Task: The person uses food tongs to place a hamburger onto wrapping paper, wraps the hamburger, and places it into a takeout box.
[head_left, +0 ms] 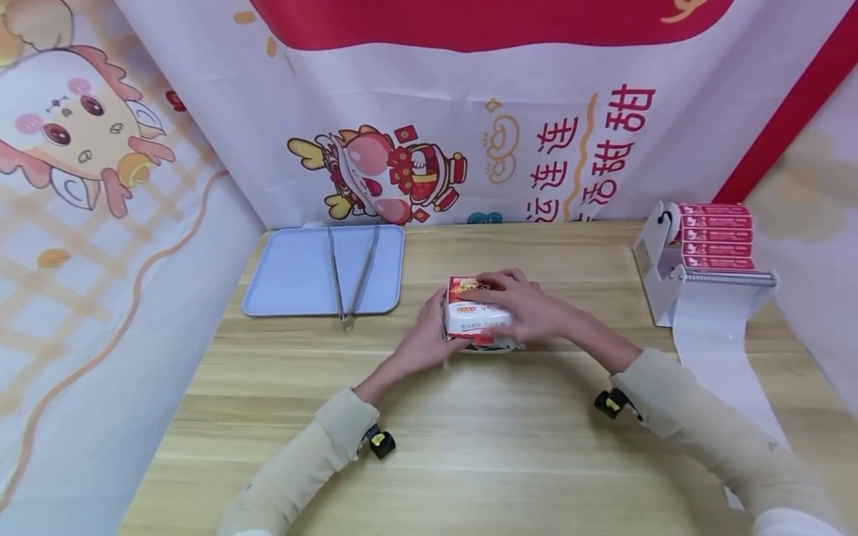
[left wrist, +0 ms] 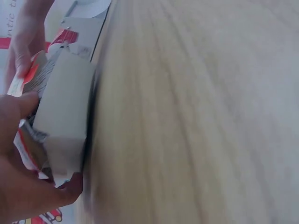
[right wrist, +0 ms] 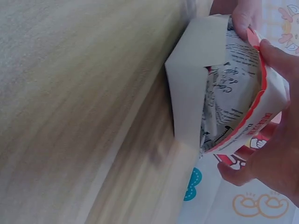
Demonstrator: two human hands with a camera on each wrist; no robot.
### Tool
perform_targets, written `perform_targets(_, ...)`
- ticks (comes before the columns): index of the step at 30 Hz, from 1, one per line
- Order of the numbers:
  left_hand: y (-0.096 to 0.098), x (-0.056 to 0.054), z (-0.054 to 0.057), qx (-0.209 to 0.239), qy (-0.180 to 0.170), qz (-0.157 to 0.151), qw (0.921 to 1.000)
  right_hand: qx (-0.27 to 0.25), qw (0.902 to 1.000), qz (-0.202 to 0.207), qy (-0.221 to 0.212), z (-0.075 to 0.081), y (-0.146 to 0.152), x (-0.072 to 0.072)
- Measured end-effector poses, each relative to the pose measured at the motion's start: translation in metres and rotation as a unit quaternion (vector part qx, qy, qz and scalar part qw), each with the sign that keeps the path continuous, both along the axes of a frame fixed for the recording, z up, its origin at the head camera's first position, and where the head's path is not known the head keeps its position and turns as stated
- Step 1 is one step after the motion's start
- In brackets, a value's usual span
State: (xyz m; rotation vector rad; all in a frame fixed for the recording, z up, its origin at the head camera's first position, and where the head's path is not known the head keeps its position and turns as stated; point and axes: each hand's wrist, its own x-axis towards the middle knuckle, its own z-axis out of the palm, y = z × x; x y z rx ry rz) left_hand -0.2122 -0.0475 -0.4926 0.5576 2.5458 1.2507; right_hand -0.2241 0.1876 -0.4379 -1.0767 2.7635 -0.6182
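A food box stands on the table in front of me, its red-and-white printed upper part (head_left: 476, 320) uppermost. Below that is a plain cream lower part (right wrist: 201, 51), plainest in the wrist views. Crumpled paper with black print (right wrist: 238, 79) shows in the gap between the two. My left hand (head_left: 427, 339) grips the box from its left side, thumb at the near edge and fingers around the cream end in the left wrist view. From above and the right, my right hand (head_left: 529, 307) holds the printed upper part, thumb on its red edge in the right wrist view.
At the back left lies a light blue tray (head_left: 295, 272) with metal tongs (head_left: 365, 279) across it, their tip over its front edge. A label dispenser (head_left: 653, 260) with a red label roll (head_left: 717, 231) stands back right. Its white paper strip (head_left: 717, 357) trails forward.
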Motion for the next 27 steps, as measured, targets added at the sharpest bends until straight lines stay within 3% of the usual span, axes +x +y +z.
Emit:
perform_targets(9, 0.011, 0.002, 0.001, -0.001, -0.001, 0.05, 0.9987, -0.02, 0.9997, 0.001, 0.014, -0.006, 0.002, 0.001)
perform_targets(17, 0.014, 0.001, -0.001, 0.013, 0.001, 0.066, 0.9977, 0.008, 0.9998, -0.003, 0.016, -0.012, 0.001, 0.006)
perform_targets(20, 0.013, 0.003, -0.002, 0.013, -0.018, 0.07, 0.9973, 0.015, 0.9995, -0.012, 0.024, -0.016, 0.0, 0.007)
perform_targets(27, -0.011, 0.021, 0.011, -0.016, -0.111, 0.056, 0.9921, 0.038, 0.9985, -0.031, 0.026, -0.019, -0.002, 0.01)
